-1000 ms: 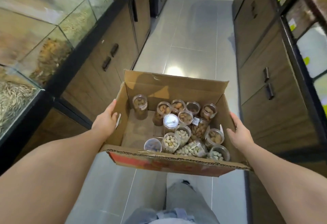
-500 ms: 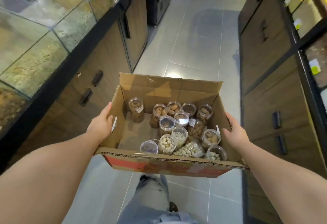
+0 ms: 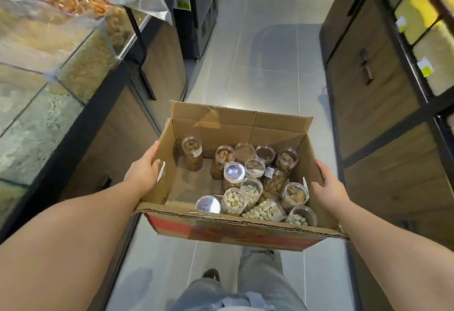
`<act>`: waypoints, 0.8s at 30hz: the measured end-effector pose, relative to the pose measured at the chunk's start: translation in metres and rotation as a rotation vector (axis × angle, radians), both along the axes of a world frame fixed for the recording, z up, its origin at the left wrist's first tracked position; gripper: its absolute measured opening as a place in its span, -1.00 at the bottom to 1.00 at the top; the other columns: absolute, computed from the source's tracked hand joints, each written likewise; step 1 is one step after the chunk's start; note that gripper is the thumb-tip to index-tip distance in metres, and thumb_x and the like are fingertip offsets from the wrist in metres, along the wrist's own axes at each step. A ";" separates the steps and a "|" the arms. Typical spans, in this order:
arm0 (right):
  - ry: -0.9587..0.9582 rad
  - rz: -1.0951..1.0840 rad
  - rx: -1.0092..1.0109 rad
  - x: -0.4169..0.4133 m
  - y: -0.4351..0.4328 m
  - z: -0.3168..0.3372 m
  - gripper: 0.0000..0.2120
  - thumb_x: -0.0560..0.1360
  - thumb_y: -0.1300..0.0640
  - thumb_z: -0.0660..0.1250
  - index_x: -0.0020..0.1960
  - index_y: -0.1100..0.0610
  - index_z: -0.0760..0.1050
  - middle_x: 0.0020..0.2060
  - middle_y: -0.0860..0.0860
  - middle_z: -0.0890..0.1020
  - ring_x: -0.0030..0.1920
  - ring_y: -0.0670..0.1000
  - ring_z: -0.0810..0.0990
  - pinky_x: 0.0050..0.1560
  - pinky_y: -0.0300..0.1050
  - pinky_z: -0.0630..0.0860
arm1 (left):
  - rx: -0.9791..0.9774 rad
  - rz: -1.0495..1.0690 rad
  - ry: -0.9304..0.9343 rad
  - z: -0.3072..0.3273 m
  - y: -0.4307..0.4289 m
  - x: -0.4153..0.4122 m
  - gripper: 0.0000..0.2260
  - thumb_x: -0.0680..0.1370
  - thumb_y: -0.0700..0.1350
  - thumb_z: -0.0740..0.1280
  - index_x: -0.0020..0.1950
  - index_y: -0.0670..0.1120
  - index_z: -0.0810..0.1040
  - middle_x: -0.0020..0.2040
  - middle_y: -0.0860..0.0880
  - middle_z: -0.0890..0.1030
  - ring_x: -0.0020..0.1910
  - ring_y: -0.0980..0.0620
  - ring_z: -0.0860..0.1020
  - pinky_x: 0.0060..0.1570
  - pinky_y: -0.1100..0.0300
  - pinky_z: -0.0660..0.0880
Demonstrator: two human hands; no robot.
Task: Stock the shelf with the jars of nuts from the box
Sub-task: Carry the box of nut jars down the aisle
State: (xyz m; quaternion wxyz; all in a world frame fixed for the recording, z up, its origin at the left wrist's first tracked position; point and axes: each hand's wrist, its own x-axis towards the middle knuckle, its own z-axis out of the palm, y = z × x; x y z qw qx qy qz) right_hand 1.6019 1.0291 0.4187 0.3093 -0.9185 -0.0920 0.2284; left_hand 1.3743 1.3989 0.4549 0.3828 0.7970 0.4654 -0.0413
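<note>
an open cardboard box (image 3: 235, 133) sits at the centre of the frame, held up off the floor (image 3: 267, 64) by two bare hands. the left hand (image 3: 143, 171) is at centre left, its fingers wrapped over the box's left wall, thumb on the inside and the rest hidden behind the cardboard. the right hand (image 3: 328, 187) is at centre right, pressed flat against the outside of the right wall with the fingers close together and the thumb hooked at the top edge. inside, the jars (image 3: 258, 182) of nuts crowd the right and lower part of the box, most standing upright and touching each other. one tall jar (image 3: 192, 153) stands alone toward the upper left of the box floor, apart from the cluster. one jar of pale nuts (image 3: 266, 210) lies on its side near the lower edge. the left part of the box floor is bare. glass bins (image 3: 36, 104) of dried goods run down the left of the frame above dark wood cabinets (image 3: 110, 136); more cabinets and glass-fronted shelves fill the right side. a dark fridge (image 3: 199, 13) stands at upper centre. grey trouser legs (image 3: 260, 283) and a shoe tip show at the bottom of the frame.
</note>
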 end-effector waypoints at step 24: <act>-0.007 0.352 -0.122 0.489 0.285 -0.030 -0.42 0.53 0.27 0.21 0.49 -0.05 0.18 0.28 0.06 0.52 0.19 0.17 0.52 0.12 -0.06 0.41 | -0.056 0.328 0.106 -0.071 0.187 0.381 -0.56 0.66 0.00 0.06 0.52 0.27 0.05 0.34 -0.15 0.47 0.18 -0.22 0.49 0.15 -0.06 0.43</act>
